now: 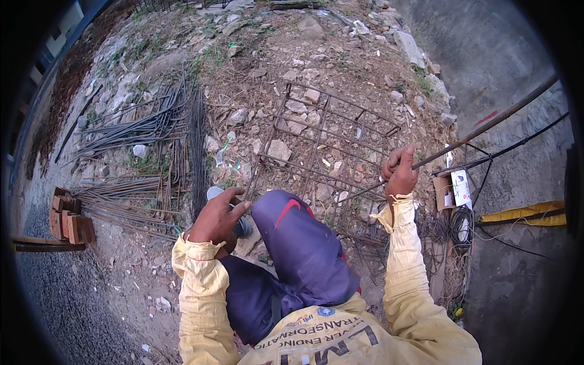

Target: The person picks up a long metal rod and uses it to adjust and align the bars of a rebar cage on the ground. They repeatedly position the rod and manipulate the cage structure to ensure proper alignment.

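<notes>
Long thin rod [486,126] aslant through the curled right hand [399,174]

Even, diffuse daylight with soft, faint shadows, plus strong fisheye bending and black vignetting around the rim

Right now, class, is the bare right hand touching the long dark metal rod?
Touching: the head view shows the right hand closed around the rod.

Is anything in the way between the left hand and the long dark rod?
Yes, the raised knee: in this view it stands between the left hand and the right hand, which grips the dark rod. Nothing visible seems to block a path above the knee.
</notes>
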The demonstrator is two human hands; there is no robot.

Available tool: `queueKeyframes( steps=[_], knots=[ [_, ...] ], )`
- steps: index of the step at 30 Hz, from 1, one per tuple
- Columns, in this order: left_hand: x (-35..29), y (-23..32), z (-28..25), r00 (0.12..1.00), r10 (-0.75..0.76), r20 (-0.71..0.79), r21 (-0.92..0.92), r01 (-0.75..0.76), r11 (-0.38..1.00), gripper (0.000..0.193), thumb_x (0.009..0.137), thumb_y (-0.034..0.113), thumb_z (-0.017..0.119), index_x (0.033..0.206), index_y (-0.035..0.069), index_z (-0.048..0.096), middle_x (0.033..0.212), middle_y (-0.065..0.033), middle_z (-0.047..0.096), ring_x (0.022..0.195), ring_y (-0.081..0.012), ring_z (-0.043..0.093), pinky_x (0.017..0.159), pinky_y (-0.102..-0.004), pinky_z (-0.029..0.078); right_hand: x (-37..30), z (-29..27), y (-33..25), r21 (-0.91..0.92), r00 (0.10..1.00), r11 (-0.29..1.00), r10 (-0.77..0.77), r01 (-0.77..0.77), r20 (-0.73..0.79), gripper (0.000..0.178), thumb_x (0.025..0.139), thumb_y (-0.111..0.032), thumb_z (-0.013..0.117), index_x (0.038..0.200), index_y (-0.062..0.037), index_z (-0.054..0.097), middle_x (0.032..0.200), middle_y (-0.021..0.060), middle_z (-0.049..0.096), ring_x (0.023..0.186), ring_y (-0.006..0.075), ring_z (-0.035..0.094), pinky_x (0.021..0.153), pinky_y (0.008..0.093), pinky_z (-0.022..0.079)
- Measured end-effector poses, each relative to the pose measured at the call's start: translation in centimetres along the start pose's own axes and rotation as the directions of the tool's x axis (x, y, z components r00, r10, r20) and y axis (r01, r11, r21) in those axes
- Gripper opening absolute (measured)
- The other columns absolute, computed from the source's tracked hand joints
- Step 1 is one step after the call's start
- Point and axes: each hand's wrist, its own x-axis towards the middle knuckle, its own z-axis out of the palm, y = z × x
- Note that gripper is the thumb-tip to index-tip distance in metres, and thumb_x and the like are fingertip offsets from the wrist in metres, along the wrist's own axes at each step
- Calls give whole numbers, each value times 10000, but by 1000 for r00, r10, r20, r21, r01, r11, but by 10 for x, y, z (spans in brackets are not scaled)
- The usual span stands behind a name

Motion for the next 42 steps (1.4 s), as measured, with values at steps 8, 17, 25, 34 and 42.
queueKeyframes(
  steps=[8,17,25,34,42],
  knots=[
    [-2,0,-14,993,11,115,-39,-6,999,422,934,232,634,1268,-10,546,1080,-224,676,971,-354,669,851,-399,515,-4,21,3,-96,998,995,-42,39,-36,531,1025,-516,415,720,-82,421,591,3,362,406,102,303,389,288,212],
    [8,-12,-11,976,85,199,9,-89,996,443,919,299,649,1258,27,562,1055,-223,678,962,-393,659,822,-423,516,-2,45,6,-215,995,977,-22,0,-100,571,1028,-486,420,629,-81,474,524,-14,406,395,102,389,377,277,279],
    [21,11,22,959,206,193,-10,-208,978,492,924,363,642,1260,10,573,1082,-231,683,1000,-357,668,866,-412,506,48,27,25,-383,962,924,-99,-6,-256,559,1003,-523,440,626,-110,434,487,-17,367,340,113,344,329,290,231],
    [55,11,47,978,136,159,154,-161,975,509,922,408,635,1253,24,593,1095,-206,687,1011,-342,666,886,-406,506,0,11,-86,111,950,986,154,-127,-273,553,1004,-545,433,657,-118,381,496,-47,245,369,83,238,361,286,163],
    [75,34,76,975,80,206,240,-129,962,511,908,392,638,1263,27,595,1157,-211,666,1064,-330,651,916,-398,501,-1,-43,-47,267,996,963,20,-43,90,543,1020,-510,442,665,-100,403,528,-28,305,392,90,279,380,280,200]
  ],
)
